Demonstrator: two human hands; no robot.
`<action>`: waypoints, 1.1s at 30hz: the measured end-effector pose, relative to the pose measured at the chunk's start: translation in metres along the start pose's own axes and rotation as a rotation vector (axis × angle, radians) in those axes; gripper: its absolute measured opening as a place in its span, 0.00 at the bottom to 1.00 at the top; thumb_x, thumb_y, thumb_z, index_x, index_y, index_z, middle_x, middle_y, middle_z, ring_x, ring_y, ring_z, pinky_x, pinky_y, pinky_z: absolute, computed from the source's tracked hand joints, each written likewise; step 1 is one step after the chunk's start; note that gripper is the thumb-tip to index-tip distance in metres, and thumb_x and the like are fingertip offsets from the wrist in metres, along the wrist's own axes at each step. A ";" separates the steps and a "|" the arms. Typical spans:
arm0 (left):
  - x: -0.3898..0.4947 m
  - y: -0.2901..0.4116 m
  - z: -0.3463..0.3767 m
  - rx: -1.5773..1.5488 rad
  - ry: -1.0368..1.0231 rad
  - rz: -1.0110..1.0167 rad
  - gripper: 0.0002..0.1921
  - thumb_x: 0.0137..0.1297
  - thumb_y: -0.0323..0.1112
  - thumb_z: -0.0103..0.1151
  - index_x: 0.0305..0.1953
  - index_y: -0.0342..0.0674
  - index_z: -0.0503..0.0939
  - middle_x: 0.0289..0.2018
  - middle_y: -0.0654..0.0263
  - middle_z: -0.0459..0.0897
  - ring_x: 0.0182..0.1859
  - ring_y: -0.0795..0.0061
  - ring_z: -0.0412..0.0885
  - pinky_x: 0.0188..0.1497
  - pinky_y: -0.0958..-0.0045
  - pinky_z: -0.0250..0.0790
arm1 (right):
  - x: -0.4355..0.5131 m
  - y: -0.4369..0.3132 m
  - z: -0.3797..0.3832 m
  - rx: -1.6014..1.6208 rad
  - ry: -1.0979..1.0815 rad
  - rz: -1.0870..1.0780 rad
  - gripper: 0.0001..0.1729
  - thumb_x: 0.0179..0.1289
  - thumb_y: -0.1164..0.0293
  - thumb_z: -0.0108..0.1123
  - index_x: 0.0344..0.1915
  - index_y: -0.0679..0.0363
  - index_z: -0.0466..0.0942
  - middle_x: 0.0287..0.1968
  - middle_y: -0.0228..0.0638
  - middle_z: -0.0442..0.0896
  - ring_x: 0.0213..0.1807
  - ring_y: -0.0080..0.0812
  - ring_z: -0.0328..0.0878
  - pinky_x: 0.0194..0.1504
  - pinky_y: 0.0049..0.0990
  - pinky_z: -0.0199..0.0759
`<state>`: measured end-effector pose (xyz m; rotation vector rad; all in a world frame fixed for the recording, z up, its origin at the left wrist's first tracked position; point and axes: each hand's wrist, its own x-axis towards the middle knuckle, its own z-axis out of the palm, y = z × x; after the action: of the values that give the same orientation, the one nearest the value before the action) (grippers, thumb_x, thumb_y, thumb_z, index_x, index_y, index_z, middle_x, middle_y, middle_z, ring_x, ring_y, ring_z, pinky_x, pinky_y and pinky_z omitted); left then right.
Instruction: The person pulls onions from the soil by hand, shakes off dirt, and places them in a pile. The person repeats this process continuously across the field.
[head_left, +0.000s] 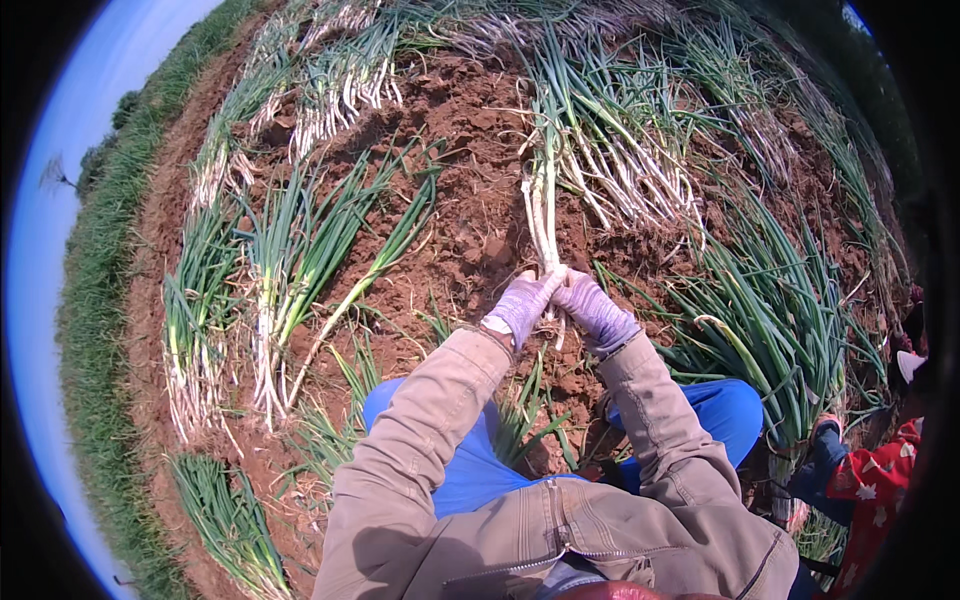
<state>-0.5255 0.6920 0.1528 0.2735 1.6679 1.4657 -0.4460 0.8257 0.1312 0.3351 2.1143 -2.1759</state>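
My left hand (519, 304) and my right hand (597, 306), both in light purple knit gloves, meet in front of me. Between them they grip a few green onions (541, 217) by the white stalks near the roots. The green leaves point away from me, and a pale stalk crosses over where the hands meet. Some roots hang below the gloves. Just beyond, to the right, a pile of green onions (626, 169) lies on reddish-brown soil (472, 225). My fingers are partly hidden by the stalks and gloves.
Loose green onions (274, 300) lie to the left, with another bunch (236, 525) nearer me. A large bundle (780, 315) is at the right. Beside it, a person in a red patterned sleeve (874, 469) is partly in view. Tall grass (97, 360) borders the field at left.
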 end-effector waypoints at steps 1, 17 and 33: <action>0.009 -0.017 -0.002 -0.165 -0.053 -0.025 0.17 0.70 0.45 0.57 0.45 0.36 0.80 0.36 0.66 0.84 0.37 0.76 0.81 0.39 0.75 0.72 | -0.008 -0.004 0.008 -0.008 -0.008 -0.033 0.23 0.65 0.53 0.62 0.46 0.61 0.77 0.31 0.29 0.82 0.30 0.21 0.76 0.32 0.24 0.73; 0.005 -0.016 0.006 -0.484 -0.037 -0.080 0.11 0.63 0.34 0.52 0.41 0.37 0.81 0.30 0.65 0.81 0.31 0.73 0.78 0.31 0.70 0.71 | -0.030 0.012 0.026 0.031 0.482 -0.078 0.27 0.65 0.69 0.64 0.60 0.69 0.70 0.47 0.38 0.82 0.46 0.26 0.77 0.51 0.25 0.72; 0.032 -0.043 -0.003 -0.539 -0.018 0.002 0.13 0.54 0.24 0.60 0.43 0.39 0.78 0.34 0.65 0.82 0.41 0.69 0.79 0.47 0.70 0.70 | -0.031 -0.018 0.016 -0.198 0.227 0.070 0.12 0.72 0.68 0.56 0.47 0.64 0.79 0.33 0.27 0.80 0.31 0.18 0.73 0.34 0.20 0.69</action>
<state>-0.5305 0.6991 0.1001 -0.0111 1.1967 1.8395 -0.4208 0.8080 0.1558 0.6546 2.3704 -1.9505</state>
